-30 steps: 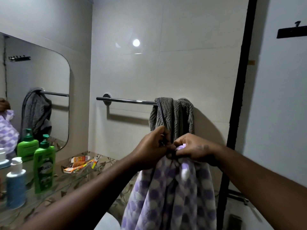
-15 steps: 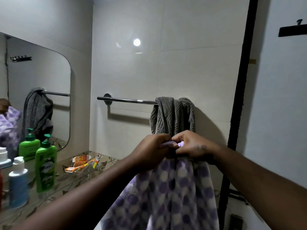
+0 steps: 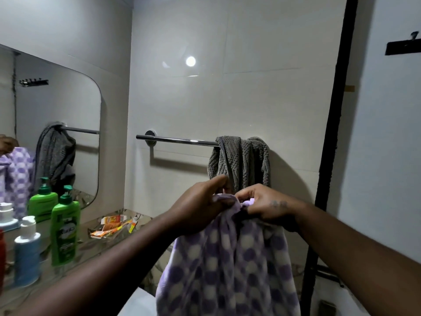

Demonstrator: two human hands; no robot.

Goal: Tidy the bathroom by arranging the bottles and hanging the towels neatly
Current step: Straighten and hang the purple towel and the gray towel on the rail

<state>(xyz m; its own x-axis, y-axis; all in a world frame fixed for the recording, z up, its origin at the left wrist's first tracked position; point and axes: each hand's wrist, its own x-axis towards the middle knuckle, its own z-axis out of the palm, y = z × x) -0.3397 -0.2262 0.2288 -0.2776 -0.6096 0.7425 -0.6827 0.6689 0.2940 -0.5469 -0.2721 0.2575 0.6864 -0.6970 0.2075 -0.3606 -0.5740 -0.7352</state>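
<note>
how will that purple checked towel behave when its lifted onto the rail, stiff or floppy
Probably floppy: the purple checked towel hangs in loose folds below the left hand and right hand, bunched at their grip. It looks thick and fleecy, so likely not slippery on the rail. Likely to bunch up, as the grey towel has.

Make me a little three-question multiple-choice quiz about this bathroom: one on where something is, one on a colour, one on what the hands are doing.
1. Where does the grey towel hang?
A. right end of the rail
B. left end
C. on the floor

2. What colour is the pump bottle on the counter?
A. yellow
B. green
C. black

3. What are the hands doing?
A. resting empty
B. holding a bottle
C. both gripping the purple checked towel

Answers: 1 A, it is bunched at the rail's right end. 2 B, its body is bright green. 3 C, the left hand and right hand pinch its top edge.
</note>
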